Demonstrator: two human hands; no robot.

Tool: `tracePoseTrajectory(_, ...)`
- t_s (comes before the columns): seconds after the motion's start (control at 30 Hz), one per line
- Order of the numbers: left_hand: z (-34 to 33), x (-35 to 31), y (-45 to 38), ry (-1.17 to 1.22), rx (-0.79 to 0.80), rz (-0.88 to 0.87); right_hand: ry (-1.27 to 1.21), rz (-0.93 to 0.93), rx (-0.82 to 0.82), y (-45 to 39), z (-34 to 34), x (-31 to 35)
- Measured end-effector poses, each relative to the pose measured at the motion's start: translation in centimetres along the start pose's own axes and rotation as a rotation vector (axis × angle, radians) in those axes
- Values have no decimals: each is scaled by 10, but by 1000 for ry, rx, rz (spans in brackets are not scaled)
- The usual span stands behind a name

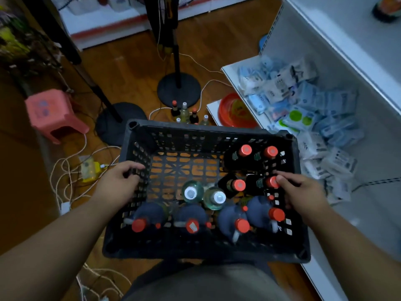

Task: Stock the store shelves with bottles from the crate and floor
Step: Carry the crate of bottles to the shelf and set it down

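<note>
Fingers grip both crate walls.

Both bare forearms reach forward and down from the bottom corners, angling in toward each other. The left hand is curled around the left wall of the crate, fingers hooked through its openings, thumb on the outside. The right hand grips the right wall the same way, fingers bent over the rim, knuckles up.
</note>
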State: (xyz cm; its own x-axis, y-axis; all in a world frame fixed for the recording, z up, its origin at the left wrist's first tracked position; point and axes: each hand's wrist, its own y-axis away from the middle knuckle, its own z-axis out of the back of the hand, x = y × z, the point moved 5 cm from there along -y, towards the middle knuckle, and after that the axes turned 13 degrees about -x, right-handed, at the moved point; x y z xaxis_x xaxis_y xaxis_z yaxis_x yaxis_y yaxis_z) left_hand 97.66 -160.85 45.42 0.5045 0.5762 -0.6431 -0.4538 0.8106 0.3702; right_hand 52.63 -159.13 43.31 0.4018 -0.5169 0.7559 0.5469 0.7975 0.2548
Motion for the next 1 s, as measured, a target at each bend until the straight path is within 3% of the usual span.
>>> tracePoseTrajectory(0.43,-89,-51,-130,-38,98,31,36,-100,-36,-112,-61,-5)
tracePoseTrajectory(0.77,-159,-54,-228,-217,324,-143,4,-353,-289,-81,-112,-66)
tracePoseTrajectory(1.0,-216,-21,-254,-323,411,-186,-44,-505,-332,-54,-150,-143)
